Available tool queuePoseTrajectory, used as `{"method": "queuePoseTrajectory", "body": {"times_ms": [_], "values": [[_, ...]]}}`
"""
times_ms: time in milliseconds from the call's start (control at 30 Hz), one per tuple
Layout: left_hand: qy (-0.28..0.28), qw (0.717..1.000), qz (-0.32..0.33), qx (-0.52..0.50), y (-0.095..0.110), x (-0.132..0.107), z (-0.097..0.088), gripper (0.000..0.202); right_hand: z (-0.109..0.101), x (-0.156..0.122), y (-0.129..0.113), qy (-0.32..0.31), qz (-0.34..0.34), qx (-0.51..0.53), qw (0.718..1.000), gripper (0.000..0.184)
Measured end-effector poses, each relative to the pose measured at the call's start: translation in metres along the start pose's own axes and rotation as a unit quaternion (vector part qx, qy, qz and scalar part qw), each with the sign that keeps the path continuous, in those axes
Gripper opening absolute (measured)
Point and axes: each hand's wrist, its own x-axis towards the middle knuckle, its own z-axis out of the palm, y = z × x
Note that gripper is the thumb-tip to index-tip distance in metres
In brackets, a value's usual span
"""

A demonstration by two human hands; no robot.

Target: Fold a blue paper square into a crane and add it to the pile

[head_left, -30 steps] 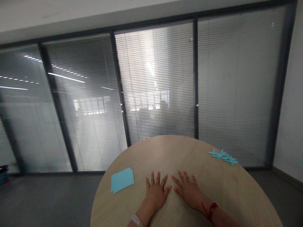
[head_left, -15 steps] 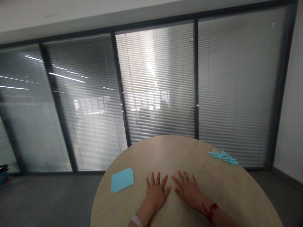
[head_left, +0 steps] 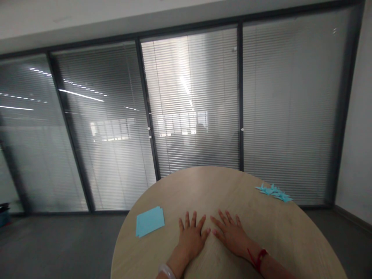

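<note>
Hands flat on the round table [head_left: 261,232]

Glass wall [head_left: 192,104] with shut blinds fills the back of the room, and in front of it the pale wooden table takes the floor. Both palms are down on it now, close to the near edge, about midway across. The left hand [head_left: 192,237] lies flat, fingers spread and straight, gripping nothing. The right hand [head_left: 231,234] sits just beside it, fingers likewise splayed and empty, pointing slightly towards the left; the two thumbs come near each other, and whether they touch I cannot tell from here. Over by the table's left edge, a short way from the left hand, there's a stack of light blue paper squares [head_left: 150,221], lying flat and a little fanned. Well apart, at the far right edge, a small heap of folded blue paper pieces [head_left: 274,192]. Smaller still: a red cord [head_left: 258,257] round the right wrist, a pale bangle [head_left: 167,270] on the left.
</note>
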Motion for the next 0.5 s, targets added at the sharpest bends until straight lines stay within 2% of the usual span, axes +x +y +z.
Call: {"method": "queuePoseTrajectory", "body": {"times_ms": [500], "values": [[-0.003, 1.000, -0.003, 0.005, -0.0002, 0.0017, 0.0018, 0.062, 0.0007, 0.0011, 0.0012, 0.003, 0.000, 0.004, 1.000, 0.060]]}}
